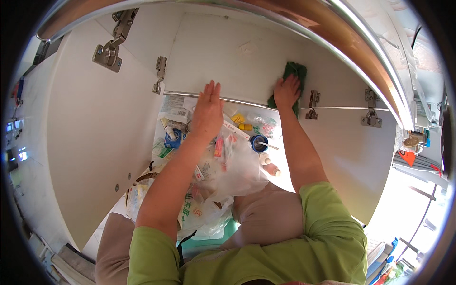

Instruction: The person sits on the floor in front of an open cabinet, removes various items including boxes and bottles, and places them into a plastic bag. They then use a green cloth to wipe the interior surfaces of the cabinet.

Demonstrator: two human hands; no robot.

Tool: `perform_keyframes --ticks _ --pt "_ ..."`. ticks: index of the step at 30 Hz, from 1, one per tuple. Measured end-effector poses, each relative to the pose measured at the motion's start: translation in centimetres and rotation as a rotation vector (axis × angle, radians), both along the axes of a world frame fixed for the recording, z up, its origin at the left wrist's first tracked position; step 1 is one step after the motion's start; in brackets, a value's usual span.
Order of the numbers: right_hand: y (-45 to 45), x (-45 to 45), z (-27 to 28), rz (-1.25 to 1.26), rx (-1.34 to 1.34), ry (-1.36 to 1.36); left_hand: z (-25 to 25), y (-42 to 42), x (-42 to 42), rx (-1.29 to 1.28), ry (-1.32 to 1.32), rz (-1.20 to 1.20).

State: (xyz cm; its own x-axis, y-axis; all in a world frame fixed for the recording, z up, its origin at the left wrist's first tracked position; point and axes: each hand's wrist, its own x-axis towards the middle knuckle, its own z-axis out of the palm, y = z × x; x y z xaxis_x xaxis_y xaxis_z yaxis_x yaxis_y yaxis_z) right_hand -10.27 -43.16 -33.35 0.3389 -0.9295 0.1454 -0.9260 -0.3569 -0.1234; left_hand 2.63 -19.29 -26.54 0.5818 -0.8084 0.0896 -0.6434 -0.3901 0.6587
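Note:
My right hand [287, 93] presses a dark green cloth [298, 71] against the white inner panel [228, 57] of a cabinet, low on its right side. Part of the cloth hangs over the metal-trimmed edge [245, 103] below the panel. To the left, my left hand [209, 113] is raised with its fingers straight and nothing in it. Its fingertips overlap the panel's lower edge in view; whether they touch it I cannot tell. Beneath that hand lie a white plastic bag [237, 165], a blue box [173, 139] and a red-and-white packet [218, 146].
Swung-out cabinet doors [103, 117] [345, 153] with metal hinges flank both arms. A dark blue round container [259, 143], a yellow-capped item [245, 127] and small bottles [264, 159] sit below. A teal plastic bin [208, 242] stands between my legs. A metal-trimmed edge [310, 23] curves overhead.

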Motion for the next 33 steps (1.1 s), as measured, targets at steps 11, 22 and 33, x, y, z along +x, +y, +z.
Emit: perform_keyframes --ticks 11,22,33 --pt "8.4 7.5 2.3 0.721 0.214 -0.395 -2.5 1.2 4.9 0.534 -0.063 -0.104" --pt "-6.4 2.8 5.8 0.04 0.15 -1.056 -2.6 1.1 3.9 0.601 -0.191 -0.089" --pt "-15.0 10.2 0.6 0.201 0.007 -0.093 -2.7 1.4 3.8 0.528 -0.169 -0.119"
